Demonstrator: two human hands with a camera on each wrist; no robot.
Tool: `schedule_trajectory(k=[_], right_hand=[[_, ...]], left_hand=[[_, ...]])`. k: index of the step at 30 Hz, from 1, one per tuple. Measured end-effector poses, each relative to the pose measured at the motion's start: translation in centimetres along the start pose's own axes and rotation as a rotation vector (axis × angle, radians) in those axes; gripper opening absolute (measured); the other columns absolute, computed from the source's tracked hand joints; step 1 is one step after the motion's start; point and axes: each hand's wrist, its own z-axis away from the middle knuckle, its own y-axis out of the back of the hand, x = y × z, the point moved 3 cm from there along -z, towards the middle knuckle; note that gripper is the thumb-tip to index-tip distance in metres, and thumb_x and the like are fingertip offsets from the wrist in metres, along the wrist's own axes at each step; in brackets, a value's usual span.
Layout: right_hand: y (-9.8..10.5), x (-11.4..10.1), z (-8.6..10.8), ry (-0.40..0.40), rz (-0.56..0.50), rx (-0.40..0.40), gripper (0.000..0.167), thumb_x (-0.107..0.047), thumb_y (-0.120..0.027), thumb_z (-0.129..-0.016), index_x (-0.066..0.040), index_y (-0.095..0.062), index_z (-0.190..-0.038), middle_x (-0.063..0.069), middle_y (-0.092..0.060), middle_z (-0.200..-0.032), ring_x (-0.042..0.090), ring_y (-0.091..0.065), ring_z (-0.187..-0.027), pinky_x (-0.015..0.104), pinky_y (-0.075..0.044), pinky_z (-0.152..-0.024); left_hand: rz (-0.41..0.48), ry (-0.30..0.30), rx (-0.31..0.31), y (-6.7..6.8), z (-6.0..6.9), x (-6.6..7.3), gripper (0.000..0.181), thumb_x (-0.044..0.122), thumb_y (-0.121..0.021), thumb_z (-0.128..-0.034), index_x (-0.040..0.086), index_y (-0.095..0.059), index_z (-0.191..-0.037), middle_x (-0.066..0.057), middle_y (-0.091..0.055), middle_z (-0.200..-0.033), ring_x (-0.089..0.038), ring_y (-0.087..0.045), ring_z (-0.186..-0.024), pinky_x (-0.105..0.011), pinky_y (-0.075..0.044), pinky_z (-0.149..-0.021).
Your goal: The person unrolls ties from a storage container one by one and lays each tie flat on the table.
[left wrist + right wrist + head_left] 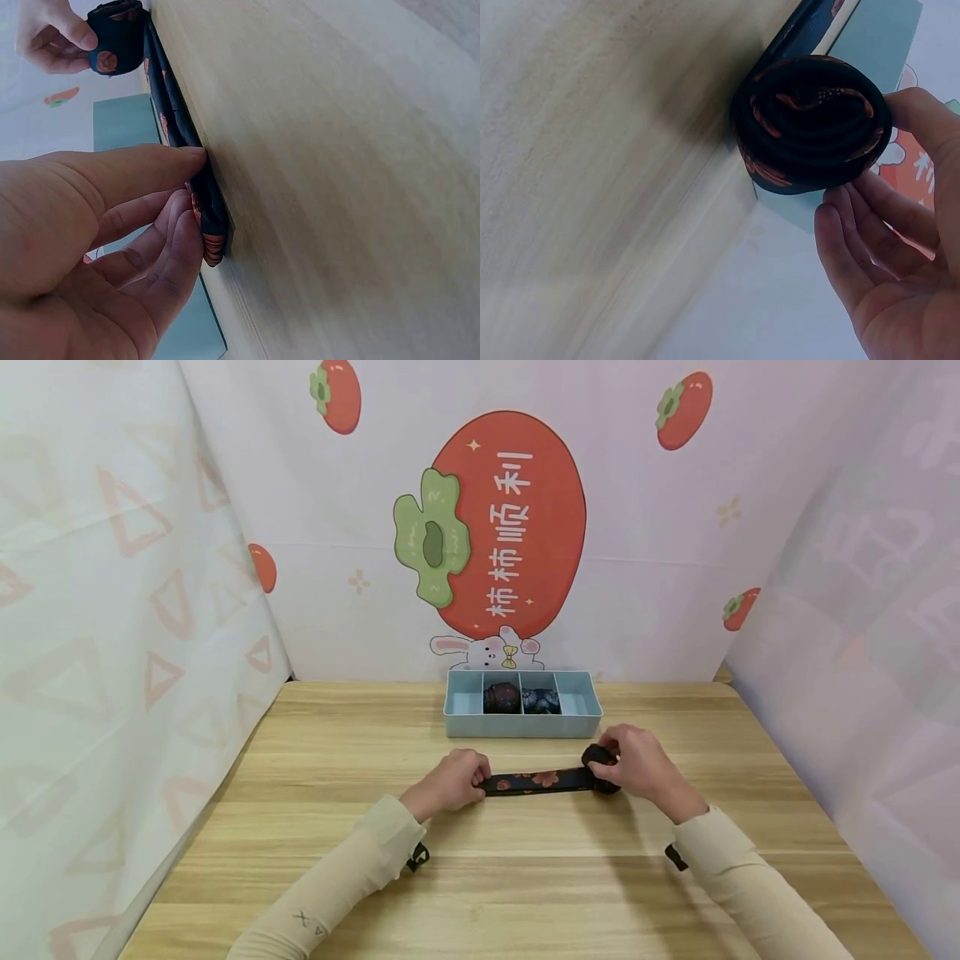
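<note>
A dark strip of cloth [543, 780] with orange flowers lies stretched across the wooden table between both hands. Its right end is wound into a thick roll [810, 124], whose spiral layers show in the right wrist view. My right hand [637, 764] holds this roll between thumb and fingers. At the other end, my left hand [453, 779] pinches the folded flat tip, thumb on one side and fingertips on the other, as the left wrist view shows. The cloth's exact kind cannot be told.
Behind the hands stands a pale blue divided box [522, 727]. Its two middle compartments hold a dark reddish cloth roll [502, 698] and a dark blue-grey patterned one [541, 700]. A printed curtain [645, 610] hangs at the table's back edge.
</note>
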Motion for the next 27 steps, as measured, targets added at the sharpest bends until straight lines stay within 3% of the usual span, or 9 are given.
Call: schedule_trajectory(k=[15,27], right_hand=[[1.2,1.5,1.4,-0.091,-0.005,-0.047,0.024,-0.017,-0.078,-0.086,0.002,-0.076,-0.1,0.014,-0.075,-0.094,0.025,-0.068,-0.085,0.045,-0.06,-0.078],[1.1,3.9,1.8,-0.109,-0.081,-0.093,0.023,-0.012,-0.072,-0.094,0.007,-0.074,-0.107,0.013,-0.076,-0.093,0.02,-0.07,-0.084,0.038,-0.061,-0.075]], left_hand=[[-0.011,0.0,0.005,0.6,0.6,-1.0,0.018,-0.001,-0.082,-0.0877,0.002,-0.075,-0.103,-0.008,-0.074,-0.1,-0.016,-0.067,-0.09,-0.037,-0.061,-0.087],[-0.031,-0.012,0.017,1.0,0.9,-2.2,0.018,-0.001,-0.083,-0.0867,0.003,-0.074,-0.102,-0.007,-0.073,-0.098,-0.014,-0.066,-0.088,-0.033,-0.06,-0.084]])
